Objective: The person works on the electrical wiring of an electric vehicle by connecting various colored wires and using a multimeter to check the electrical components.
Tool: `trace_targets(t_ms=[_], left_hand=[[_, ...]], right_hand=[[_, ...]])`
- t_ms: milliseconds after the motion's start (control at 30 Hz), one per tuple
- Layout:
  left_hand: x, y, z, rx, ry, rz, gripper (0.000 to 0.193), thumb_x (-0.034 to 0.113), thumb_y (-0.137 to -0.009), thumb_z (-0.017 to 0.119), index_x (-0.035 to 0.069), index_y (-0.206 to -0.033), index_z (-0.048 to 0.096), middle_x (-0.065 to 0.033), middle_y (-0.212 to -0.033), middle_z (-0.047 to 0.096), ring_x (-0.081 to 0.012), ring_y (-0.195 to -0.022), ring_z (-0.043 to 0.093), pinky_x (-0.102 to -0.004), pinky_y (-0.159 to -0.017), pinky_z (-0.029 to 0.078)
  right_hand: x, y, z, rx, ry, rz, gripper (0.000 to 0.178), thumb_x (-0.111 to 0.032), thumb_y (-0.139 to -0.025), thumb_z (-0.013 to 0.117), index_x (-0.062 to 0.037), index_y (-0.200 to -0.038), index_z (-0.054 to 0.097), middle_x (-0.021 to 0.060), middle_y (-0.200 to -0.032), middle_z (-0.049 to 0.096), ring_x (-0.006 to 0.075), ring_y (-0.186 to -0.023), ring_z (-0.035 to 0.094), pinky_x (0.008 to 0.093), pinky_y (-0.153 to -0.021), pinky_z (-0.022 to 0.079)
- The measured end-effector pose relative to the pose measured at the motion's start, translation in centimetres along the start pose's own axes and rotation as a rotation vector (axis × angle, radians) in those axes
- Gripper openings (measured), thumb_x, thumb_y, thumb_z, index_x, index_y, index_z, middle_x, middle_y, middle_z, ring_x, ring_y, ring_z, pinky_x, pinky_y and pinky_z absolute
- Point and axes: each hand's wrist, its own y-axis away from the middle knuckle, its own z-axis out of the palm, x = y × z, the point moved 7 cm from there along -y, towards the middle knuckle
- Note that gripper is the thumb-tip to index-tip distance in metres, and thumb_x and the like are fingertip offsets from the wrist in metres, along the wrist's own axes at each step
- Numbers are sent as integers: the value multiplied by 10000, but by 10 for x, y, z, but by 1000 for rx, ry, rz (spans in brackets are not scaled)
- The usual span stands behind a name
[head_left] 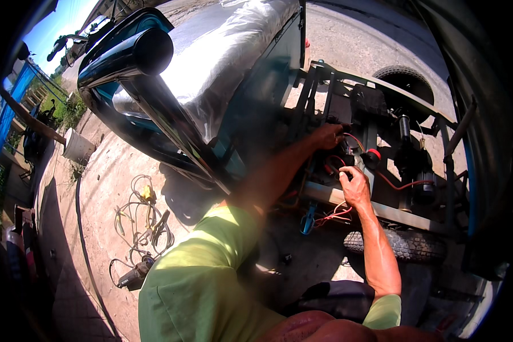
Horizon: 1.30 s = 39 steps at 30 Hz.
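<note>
A glossy black exhaust pipe (pixel 132 57) juts out at the upper left, with a long chrome tube (pixel 174 128) slanting down from it. Behind them a sheet of clear plastic (pixel 222 51) covers a wide flat body. On the concrete ground (pixel 102 171) at the lower left lies a tangle of pale cables (pixel 139 219), and a dark power tool (pixel 134 277) rests at its lower end. A thin black hose (pixel 82 245) curves along the ground's left edge. A white bucket (pixel 77 147) stands further up, near green plants (pixel 68 108). A tyre (pixel 404 80) lies at the far right, and another tyre (pixel 402 245) lies nearer.
</note>
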Motion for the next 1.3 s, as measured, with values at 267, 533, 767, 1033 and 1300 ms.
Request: trace_targets(t_ms=[267, 533, 767, 1033, 1300], left_hand=[[-11, 2, -1, 56, -9, 32, 268, 238, -937, 626, 24, -1096, 639, -246, -1060, 658, -437, -1012, 630, -497, -865, 505], [-61, -22, 34, 88, -38, 104, 327, 290, -923, 643, 41, -1134, 671, -240, -1067, 685, -428, -1022, 652, -498, -869, 520], [-38, -11, 9, 72, 242, 108, 319, 268, -936, 605, 25, -1130, 683, -228, -1053, 696, -384, -986, 679, -449, -851, 521], [-19, -8, -1, -57, 194, -9, 331, 252, -988, 563, 27, -1211, 659, -168, -1063, 708, -234, -980, 657, -366, -861, 505], [-1, -1, -10, -37, 154, -33, 331, 269, -986, 580, 21, -1189, 663, -188, -1103, 701, -270, -1017, 662, -378, -880, 502]], right_hand=[[-2, -2, 5, 1, -19, -46, 236, -218, -884, 639, -50, -1033, 713, 160, -1050, 693, 351, -1003, 665, 404, -884, 514], [2, -5, 11, -13, -56, -23, 231, -215, -882, 629, -62, -1032, 714, 157, -1048, 685, 356, -999, 655, 412, -891, 516], [12, -3, 8, -40, 1, 17, 277, -279, -900, 602, -78, -1063, 700, 168, -1075, 680, 361, -1019, 647, 432, -898, 505], [8, -1, 3, -8, -21, 12, 252, -222, -897, 629, -25, -1031, 710, 173, -1044, 702, 333, -1014, 676, 393, -908, 514], [9, 0, 2, -8, -27, 4, 241, -221, -895, 622, -34, -1019, 711, 163, -1019, 700, 330, -990, 677, 391, -881, 519]])
